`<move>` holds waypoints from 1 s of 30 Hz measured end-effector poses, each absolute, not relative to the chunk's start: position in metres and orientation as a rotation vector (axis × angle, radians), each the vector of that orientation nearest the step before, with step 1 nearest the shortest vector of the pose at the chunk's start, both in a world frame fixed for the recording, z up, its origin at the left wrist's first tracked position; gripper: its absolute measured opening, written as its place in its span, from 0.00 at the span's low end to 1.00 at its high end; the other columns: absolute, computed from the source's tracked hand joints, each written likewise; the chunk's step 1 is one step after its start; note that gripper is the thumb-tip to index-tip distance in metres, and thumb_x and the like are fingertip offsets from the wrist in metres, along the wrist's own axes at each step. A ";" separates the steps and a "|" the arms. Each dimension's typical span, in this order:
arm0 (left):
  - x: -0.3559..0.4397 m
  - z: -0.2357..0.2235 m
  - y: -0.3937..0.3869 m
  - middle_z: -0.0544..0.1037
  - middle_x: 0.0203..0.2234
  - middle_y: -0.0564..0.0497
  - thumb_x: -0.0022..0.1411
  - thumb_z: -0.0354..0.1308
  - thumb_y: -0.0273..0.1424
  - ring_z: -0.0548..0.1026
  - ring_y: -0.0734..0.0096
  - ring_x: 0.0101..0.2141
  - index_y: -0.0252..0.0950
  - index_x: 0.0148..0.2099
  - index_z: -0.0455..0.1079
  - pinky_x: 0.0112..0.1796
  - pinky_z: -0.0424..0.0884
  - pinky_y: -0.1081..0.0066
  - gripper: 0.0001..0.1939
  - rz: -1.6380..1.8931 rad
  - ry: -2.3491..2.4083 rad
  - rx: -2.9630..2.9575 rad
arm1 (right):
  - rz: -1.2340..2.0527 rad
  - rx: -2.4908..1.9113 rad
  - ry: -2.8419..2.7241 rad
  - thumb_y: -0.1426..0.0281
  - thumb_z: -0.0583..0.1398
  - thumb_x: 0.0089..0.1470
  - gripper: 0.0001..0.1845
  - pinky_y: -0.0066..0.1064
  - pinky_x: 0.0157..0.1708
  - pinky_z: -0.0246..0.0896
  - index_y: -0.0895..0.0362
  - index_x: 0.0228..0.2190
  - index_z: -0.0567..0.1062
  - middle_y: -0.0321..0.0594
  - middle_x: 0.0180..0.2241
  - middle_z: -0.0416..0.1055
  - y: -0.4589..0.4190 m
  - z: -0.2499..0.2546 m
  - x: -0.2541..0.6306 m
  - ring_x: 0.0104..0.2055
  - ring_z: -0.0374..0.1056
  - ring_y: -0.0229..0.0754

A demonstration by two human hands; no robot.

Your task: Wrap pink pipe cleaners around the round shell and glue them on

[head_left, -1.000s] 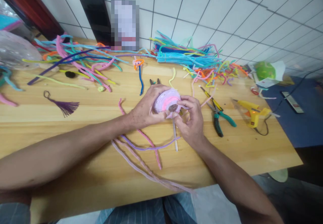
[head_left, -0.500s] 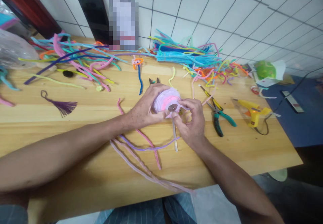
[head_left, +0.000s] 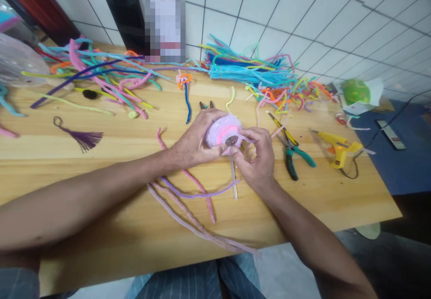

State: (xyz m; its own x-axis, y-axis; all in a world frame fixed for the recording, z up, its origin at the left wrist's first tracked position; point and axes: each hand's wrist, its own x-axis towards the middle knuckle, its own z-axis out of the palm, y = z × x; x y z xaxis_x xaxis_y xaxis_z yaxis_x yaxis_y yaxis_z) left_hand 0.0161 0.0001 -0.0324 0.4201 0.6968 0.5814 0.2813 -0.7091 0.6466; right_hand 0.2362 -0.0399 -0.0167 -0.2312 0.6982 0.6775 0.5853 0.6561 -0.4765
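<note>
My left hand [head_left: 195, 142] wraps round a coiled dome of pink and lilac pipe cleaners [head_left: 222, 130], held just above the wooden table [head_left: 117, 200]. A dark round disc [head_left: 230, 141] shows at the dome's underside. My right hand [head_left: 256, 160] pinches the loose lilac end at the dome's rim, fingers closed. A thin metal rod [head_left: 233, 178] lies on the table below the hands. Several long pink and purple pipe cleaners [head_left: 188, 209] trail from the work toward the near edge.
Heaps of coloured pipe cleaners [head_left: 242, 72] cover the back of the table. Pliers with green handles [head_left: 292, 155] and a yellow glue gun [head_left: 336, 146] lie to the right. A purple tassel [head_left: 84, 137] sits left. A phone [head_left: 121, 11] leans on the tiled wall.
Both hands and the dome have stayed in place; my right fingers shifted slightly along the rim. The view tilted down a little.
</note>
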 end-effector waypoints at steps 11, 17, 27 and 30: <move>0.017 -0.032 0.001 0.71 0.61 0.39 0.65 0.64 0.39 0.69 0.50 0.63 0.40 0.68 0.60 0.64 0.67 0.48 0.33 1.268 0.776 2.228 | 0.167 -1.010 -1.924 0.73 0.66 0.57 0.25 0.49 0.52 0.72 0.46 0.54 0.71 0.41 0.48 0.73 -0.039 -0.017 0.236 0.53 0.72 0.51; 0.015 -0.033 0.002 0.70 0.62 0.38 0.67 0.62 0.47 0.68 0.48 0.64 0.39 0.69 0.59 0.65 0.65 0.46 0.35 1.205 0.819 2.242 | 0.173 -1.018 -1.913 0.72 0.66 0.57 0.24 0.50 0.52 0.73 0.46 0.54 0.71 0.42 0.49 0.73 -0.039 -0.018 0.235 0.53 0.72 0.51; 0.020 -0.034 -0.001 0.71 0.60 0.39 0.65 0.67 0.47 0.70 0.49 0.62 0.41 0.69 0.60 0.64 0.67 0.47 0.36 1.310 0.786 2.208 | 0.216 -1.005 -1.884 0.73 0.65 0.57 0.24 0.51 0.53 0.73 0.46 0.54 0.72 0.42 0.48 0.72 -0.040 -0.018 0.233 0.54 0.71 0.51; 0.022 -0.034 -0.002 0.71 0.60 0.38 0.66 0.66 0.51 0.70 0.49 0.62 0.40 0.68 0.60 0.64 0.67 0.48 0.36 1.307 0.812 2.203 | 0.239 -1.002 -1.882 0.74 0.65 0.57 0.25 0.50 0.54 0.72 0.47 0.54 0.72 0.42 0.48 0.72 -0.040 -0.018 0.234 0.54 0.71 0.51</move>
State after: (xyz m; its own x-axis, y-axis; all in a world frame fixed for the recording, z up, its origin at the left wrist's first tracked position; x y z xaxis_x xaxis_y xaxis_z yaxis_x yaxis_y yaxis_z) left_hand 0.0218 -0.0018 -0.0336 0.3777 0.6839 0.6242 0.2567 -0.7250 0.6391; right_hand 0.2343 -0.0400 -0.0182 -0.2068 0.7258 0.6561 0.5389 0.6442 -0.5428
